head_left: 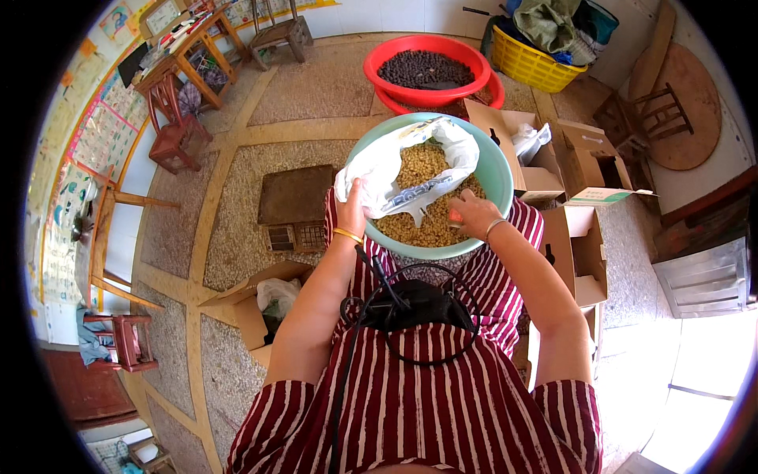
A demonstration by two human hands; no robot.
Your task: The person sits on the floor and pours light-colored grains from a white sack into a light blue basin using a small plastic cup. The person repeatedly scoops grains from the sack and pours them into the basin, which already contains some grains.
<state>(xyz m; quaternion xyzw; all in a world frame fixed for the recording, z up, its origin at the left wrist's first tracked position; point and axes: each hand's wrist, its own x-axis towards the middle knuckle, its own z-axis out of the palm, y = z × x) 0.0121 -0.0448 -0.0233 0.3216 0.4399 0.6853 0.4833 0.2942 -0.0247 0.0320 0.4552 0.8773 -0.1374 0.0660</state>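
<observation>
A pale green basin [505, 175] sits on my lap, with many small yellowish beans or kernels [422, 233] in it. A white plastic bag [379, 178] with blue print lies open inside the basin, and more of the same kernels show in its mouth. My left hand [351, 212] grips the bag's near left edge. Over the loose kernels at the basin's right side is my right hand [476, 215], fingers curled. Something small and reddish shows at its fingertips; its kind I cannot make out.
Beyond the basin stands a red basin [482, 75] of dark nut-like pieces. Cardboard boxes [580, 245] stand to my right, another box [245, 304] to my left. A yellow basket [525, 63] holds cloths. A low brown stool-like box [296, 197] and a chair [178, 134] are leftward.
</observation>
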